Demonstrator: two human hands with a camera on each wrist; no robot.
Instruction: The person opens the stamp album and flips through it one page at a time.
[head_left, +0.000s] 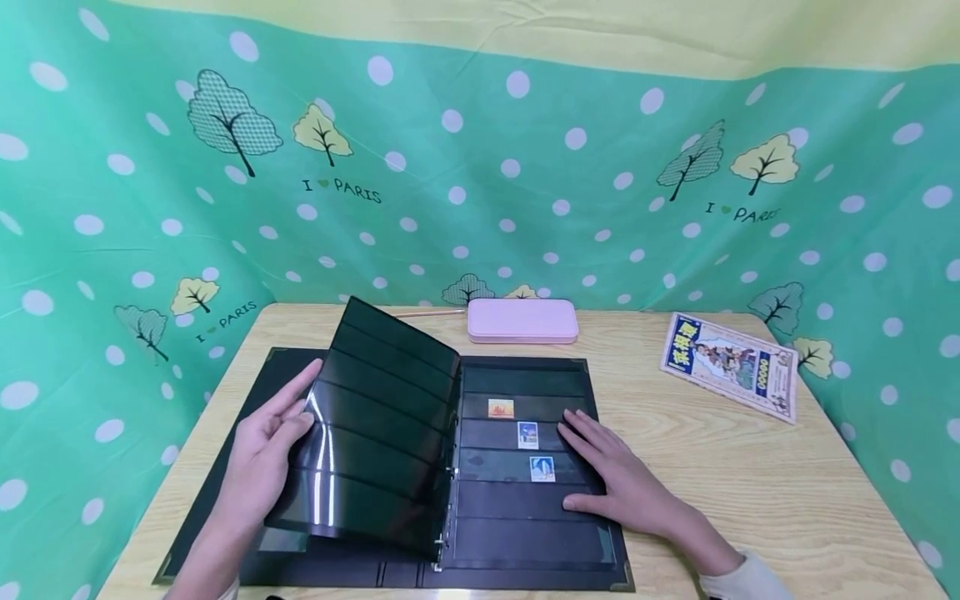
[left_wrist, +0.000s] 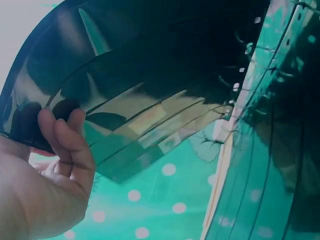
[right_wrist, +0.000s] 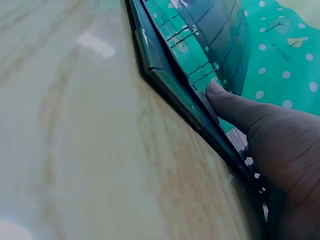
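Note:
A black stamp album [head_left: 281, 375] lies spread on the table. My left hand [head_left: 258, 454] pinches the outer edge of a black page [head_left: 382, 417], which stands tilted up from the binder rings. In the left wrist view, the fingers of that hand [left_wrist: 65, 175] curl at the glossy page's edge. On the right-hand page are an orange stamp [head_left: 501, 409], a blue stamp [head_left: 528, 435] and another blue-and-white stamp [head_left: 542, 469] in separate strips. My right hand [head_left: 618, 479] rests with spread fingers on that page's right edge; its thumb [right_wrist: 225, 100] touches the page in the right wrist view.
A pink pencil case [head_left: 522, 321] stands behind the album, with a thin pencil-like stick [head_left: 431, 313] to its left. An illustrated booklet [head_left: 731, 367] lies at the back right of the wooden table [head_left: 750, 492]. Green dotted cloth [head_left: 480, 208] encloses the back and sides.

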